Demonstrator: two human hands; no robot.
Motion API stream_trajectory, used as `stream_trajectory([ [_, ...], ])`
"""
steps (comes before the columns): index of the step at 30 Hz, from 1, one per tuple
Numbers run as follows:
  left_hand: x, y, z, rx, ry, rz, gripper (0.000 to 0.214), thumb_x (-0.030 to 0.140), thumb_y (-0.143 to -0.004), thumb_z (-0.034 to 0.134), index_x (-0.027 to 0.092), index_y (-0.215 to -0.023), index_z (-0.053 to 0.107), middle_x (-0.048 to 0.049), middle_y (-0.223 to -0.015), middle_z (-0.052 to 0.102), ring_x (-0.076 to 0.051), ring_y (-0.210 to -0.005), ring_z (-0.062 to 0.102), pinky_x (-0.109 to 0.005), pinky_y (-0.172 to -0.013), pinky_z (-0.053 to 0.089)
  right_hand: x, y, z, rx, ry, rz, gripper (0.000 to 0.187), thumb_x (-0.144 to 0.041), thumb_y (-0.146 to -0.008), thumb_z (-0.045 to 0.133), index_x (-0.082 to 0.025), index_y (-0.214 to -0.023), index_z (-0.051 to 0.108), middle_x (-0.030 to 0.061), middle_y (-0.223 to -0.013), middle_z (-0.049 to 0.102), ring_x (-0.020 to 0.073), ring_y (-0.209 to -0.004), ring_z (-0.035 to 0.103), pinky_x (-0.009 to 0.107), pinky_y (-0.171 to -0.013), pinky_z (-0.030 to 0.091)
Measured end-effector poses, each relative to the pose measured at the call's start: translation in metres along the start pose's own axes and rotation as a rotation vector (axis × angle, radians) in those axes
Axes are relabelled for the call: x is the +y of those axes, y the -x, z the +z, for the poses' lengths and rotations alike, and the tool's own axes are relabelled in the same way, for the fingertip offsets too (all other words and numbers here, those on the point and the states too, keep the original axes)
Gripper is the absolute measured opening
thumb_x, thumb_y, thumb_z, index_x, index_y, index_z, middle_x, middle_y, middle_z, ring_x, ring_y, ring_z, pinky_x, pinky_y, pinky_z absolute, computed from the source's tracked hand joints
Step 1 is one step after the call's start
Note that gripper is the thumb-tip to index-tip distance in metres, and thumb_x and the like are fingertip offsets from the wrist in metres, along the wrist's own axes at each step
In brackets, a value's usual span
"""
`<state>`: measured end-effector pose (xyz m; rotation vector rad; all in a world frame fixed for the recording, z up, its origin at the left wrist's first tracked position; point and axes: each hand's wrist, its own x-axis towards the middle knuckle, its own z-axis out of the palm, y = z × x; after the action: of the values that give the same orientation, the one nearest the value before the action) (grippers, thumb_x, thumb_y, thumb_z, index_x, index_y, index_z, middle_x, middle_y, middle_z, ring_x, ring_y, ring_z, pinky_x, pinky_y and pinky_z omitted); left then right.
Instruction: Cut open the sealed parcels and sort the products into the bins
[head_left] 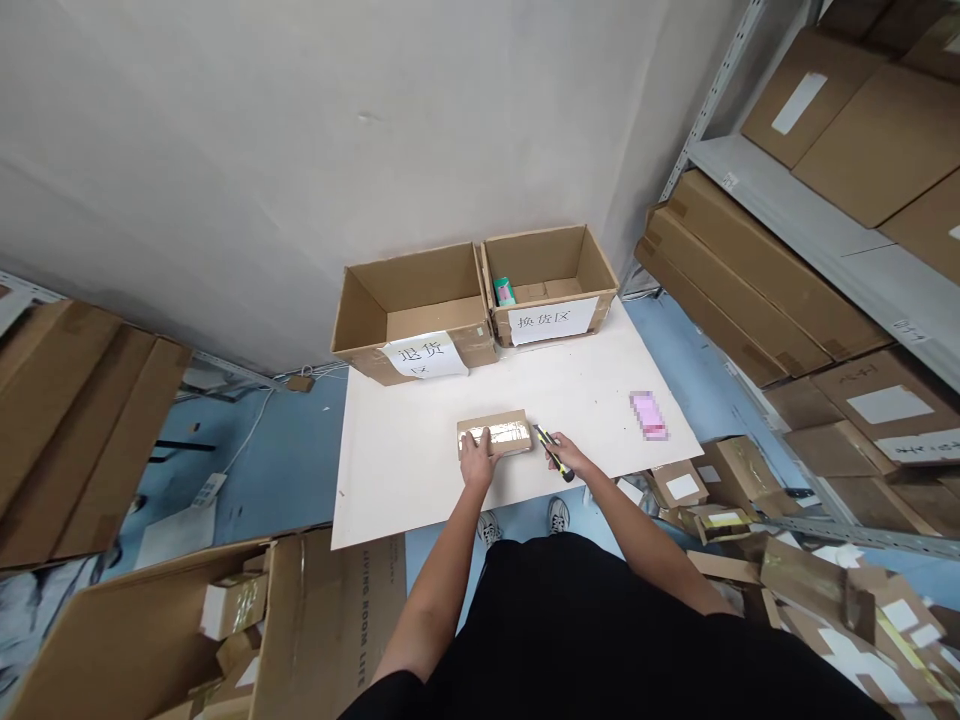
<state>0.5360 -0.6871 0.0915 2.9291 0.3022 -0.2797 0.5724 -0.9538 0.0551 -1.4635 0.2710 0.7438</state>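
A small brown cardboard box with a torn white label on its near side lies on the white table. My left hand rests against its near left part, fingers spread over the label. In my right hand is a black and yellow-green utility knife, its tip pointing up and left toward the right end of the box. Whether the tip touches the box I cannot tell.
Two open cartons with handwritten signs, the left carton and the right carton, stand along the table's back. A green box sits in the right one. A blurred pink item lies at right. Shelves and stacked boxes flank the table.
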Motion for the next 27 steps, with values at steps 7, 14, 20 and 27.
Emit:
stream_trajectory([
  [7,0.014,-0.004,0.0,-0.096,-0.096,-0.032,0.069,0.054,-0.1,0.06,0.028,-0.163,0.045,-0.0187,-0.173,0.032,-0.045,-0.158,0.029,-0.061,-0.123,0.036,-0.025,-0.018,0.011,0.074,0.159,0.052,0.034,-0.051,-0.101,0.061,-0.024,-0.084,0.049,-0.0084,-0.049,0.053,0.0114,-0.036,0.052,0.02,-0.04,0.04],
  [14,0.013,-0.008,-0.003,-0.146,-0.122,0.003,0.071,0.058,-0.102,0.052,0.028,-0.166,0.041,-0.0152,-0.175,0.03,-0.046,-0.158,0.027,-0.06,-0.123,0.036,-0.036,-0.022,0.014,0.063,0.204,0.084,0.035,-0.049,-0.103,0.06,-0.024,-0.082,0.047,-0.0088,-0.046,0.052,0.0108,-0.034,0.05,0.019,-0.041,0.039],
  [20,0.014,-0.008,-0.007,-0.151,-0.118,-0.001,0.071,0.057,-0.102,0.054,0.028,-0.165,0.042,-0.0146,-0.174,0.032,-0.046,-0.158,0.028,-0.059,-0.121,0.04,-0.036,-0.026,0.022,0.088,0.212,0.052,0.037,-0.052,-0.102,0.061,-0.024,-0.081,0.048,-0.0093,-0.047,0.052,0.0099,-0.034,0.049,0.019,-0.04,0.036],
  [27,0.013,-0.011,-0.01,-0.151,-0.094,0.013,0.071,0.055,-0.1,0.055,0.03,-0.165,0.041,-0.0163,-0.173,0.033,-0.047,-0.157,0.028,-0.064,-0.117,0.042,-0.028,-0.025,0.028,0.185,0.179,0.056,0.034,-0.05,-0.103,0.056,-0.025,-0.082,0.047,-0.0091,-0.048,0.052,0.0108,-0.036,0.051,0.02,-0.041,0.039],
])
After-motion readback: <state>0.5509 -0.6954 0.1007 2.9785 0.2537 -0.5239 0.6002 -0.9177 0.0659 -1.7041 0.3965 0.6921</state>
